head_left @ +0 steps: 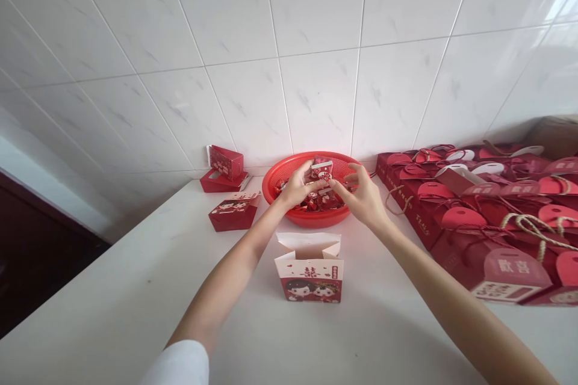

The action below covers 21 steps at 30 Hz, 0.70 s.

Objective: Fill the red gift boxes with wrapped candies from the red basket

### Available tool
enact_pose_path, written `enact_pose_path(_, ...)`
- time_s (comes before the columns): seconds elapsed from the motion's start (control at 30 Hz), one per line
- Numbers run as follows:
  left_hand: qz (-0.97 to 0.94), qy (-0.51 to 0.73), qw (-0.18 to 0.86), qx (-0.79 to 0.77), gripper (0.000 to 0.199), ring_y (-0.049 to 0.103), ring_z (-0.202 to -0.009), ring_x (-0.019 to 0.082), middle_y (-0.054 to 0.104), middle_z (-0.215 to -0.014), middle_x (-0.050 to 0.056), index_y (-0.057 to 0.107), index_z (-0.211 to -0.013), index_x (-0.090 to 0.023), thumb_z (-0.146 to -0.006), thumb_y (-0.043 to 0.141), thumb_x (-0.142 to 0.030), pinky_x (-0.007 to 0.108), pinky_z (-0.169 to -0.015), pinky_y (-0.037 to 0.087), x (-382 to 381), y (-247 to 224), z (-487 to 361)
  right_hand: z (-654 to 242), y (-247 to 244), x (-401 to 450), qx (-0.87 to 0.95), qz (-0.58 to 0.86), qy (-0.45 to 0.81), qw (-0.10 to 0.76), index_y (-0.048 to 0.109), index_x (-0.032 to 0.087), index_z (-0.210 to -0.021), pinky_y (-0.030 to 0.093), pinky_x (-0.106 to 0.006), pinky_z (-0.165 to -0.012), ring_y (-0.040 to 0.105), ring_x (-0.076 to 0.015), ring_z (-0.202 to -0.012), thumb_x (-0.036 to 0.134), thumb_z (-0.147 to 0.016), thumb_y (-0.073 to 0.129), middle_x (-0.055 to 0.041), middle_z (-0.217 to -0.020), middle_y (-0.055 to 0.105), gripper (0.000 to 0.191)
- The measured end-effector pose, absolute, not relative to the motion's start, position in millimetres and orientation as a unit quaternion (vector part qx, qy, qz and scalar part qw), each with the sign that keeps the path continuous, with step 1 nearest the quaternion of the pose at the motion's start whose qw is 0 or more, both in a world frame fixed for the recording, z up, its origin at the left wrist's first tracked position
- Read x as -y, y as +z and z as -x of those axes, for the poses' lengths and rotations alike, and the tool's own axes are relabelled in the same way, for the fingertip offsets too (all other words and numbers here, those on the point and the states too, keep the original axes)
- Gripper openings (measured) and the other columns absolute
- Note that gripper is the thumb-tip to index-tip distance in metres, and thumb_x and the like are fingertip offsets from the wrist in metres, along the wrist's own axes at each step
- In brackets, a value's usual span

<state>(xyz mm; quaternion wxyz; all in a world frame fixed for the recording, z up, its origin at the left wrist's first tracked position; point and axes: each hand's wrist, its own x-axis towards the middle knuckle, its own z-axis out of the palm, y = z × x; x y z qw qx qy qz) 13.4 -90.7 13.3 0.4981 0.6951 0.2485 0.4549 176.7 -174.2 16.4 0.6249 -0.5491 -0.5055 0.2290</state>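
Our left grip [297, 187] and right grip [359, 192] curve half-open over glossy red packets [321, 198] heaped in a perforated red plastic basket [271, 183]; we cannot tell whether either has hold of one. The basket sits within easy reach against the tiled wall [289, 84] on the white surface [112, 277], a printed card box [309, 271] standing flaps-open before it, folded red gift boxes [451, 216] massed rightward.

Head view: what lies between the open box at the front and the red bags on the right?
In the head view, the person's right forearm crosses above the white counter between the open box and the red bags.
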Motion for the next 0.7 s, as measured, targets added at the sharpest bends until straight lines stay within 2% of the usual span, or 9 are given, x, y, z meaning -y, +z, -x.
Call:
enact_pose_path(0.07,-0.705,0.454,0.497,-0.224,0.064,0.062,-0.119,0.033,0.067,-0.126,0.012,0.061,-0.127,-0.019,-0.071,0.084,-0.038,0.045,-0.101,0.051,89.6,12.9,-13.1,-172.5,23.2,158.7,0.484,0.529,0.348,0.604,0.067,0.022,-0.106,0.05,-0.03,-0.064,0.064,-0.021,-0.075,0.047,-0.064,0.085,-0.0029,-0.083,0.07,0.052)
enact_pose_path(0.13,-0.712,0.46,0.483,-0.219,0.067,0.06,-0.121,0.032,0.065,-0.13,0.012,0.06,-0.129,-0.02,-0.07,0.084,-0.039,0.044,-0.103,0.049,87.3,11.0,-12.8,-167.2,24.7,145.0,0.484,0.479,0.475,0.558,0.069,0.02,-0.103,0.053,-0.029,-0.06,0.067,-0.0209,-0.073,0.049,-0.07,0.08,-0.0043,-0.084,0.072,0.045)
enact_pose_path(0.2,-0.724,0.457,0.463,-0.229,0.066,0.06,-0.121,0.032,0.065,-0.13,0.012,0.06,-0.13,-0.02,-0.071,0.084,-0.039,0.044,-0.103,0.049,84.9,8.7,-13.1,-162.5,22.0,135.2,0.48,0.429,0.54,0.542,0.071,0.018,-0.096,0.055,-0.028,-0.057,0.069,-0.0197,-0.071,0.046,-0.075,0.077,-0.0046,-0.083,0.074,0.035)
enact_pose_path(0.3,-0.748,0.435,0.434,-0.251,0.059,0.062,-0.117,0.031,0.068,-0.124,0.011,0.062,-0.127,-0.019,-0.075,0.08,-0.039,0.043,-0.101,0.049,83.8,7.2,-14.7,-159.2,14.9,128.0,0.447,0.404,0.545,0.583,0.071,0.017,-0.088,0.056,-0.026,-0.058,0.068,-0.0173,-0.07,0.04,-0.074,0.078,-0.0033,-0.08,0.073,0.027)
enact_pose_path(0.37,-0.768,0.413,0.408,-0.27,0.052,0.064,-0.113,0.029,0.07,-0.119,0.01,0.065,-0.123,-0.018,-0.078,0.076,-0.039,0.041,-0.101,0.049,84.4,8.0,-16.0,-159.2,10.7,126.5,0.432,0.398,0.541,0.602,0.071,0.017,-0.085,0.056,-0.026,-0.058,0.068,-0.0169,-0.069,0.039,-0.07,0.081,-0.0022,-0.076,0.072,0.028)
enact_pose_path(0.47,-0.774,0.387,0.406,-0.294,0.042,0.066,-0.105,0.025,0.071,-0.114,0.008,0.065,-0.122,-0.018,-0.085,0.064,-0.038,0.037,-0.097,0.05,82.8,9.3,-16.1,-159.9,7.7,125.5,0.421,0.388,0.525,0.63,0.07,0.017,-0.08,0.054,-0.025,-0.056,0.065,-0.0159,-0.065,0.041,-0.063,0.085,-0.0003,-0.071,0.069,0.034)
enact_pose_path(0.57,-0.756,0.374,0.392,-0.367,0.038,0.068,-0.098,0.021,0.072,-0.108,0.007,0.064,-0.122,-0.019,-0.088,0.05,-0.029,0.033,-0.089,0.052,75.7,7.8,-12.1,-160.5,9.1,124.0,0.363,0.385,0.496,0.689,0.067,0.018,-0.077,0.052,-0.024,-0.052,0.061,-0.0135,-0.059,0.041,-0.063,0.084,0.0025,-0.066,0.065,0.032)
enact_pose_path(0.63,-0.773,0.297,0.357,-0.432,0.032,0.068,-0.089,0.02,0.073,-0.097,0.005,0.068,-0.11,-0.019,-0.084,0.051,-0.024,0.03,-0.081,0.052,70.2,5.7,-8.3,-161.9,11.8,123.0,0.299,0.386,0.497,0.717,0.065,0.019,-0.078,0.05,-0.024,-0.047,0.059,-0.0125,-0.054,0.038,-0.067,0.081,0.004,-0.063,0.063,0.027)
enact_pose_path(0.7,-0.817,0.169,0.325,-0.446,0.025,0.068,-0.084,0.021,0.073,-0.087,0.003,0.071,-0.098,-0.019,-0.076,0.06,-0.022,0.027,-0.074,0.051,66.7,4.1,-6.5,-164.1,14.8,122.3,0.25,0.38,0.521,0.722,0.064,0.02,-0.077,0.048,-0.023,-0.042,0.057,-0.0123,-0.049,0.033,-0.072,0.077,0.0043,-0.06,0.062,0.02)
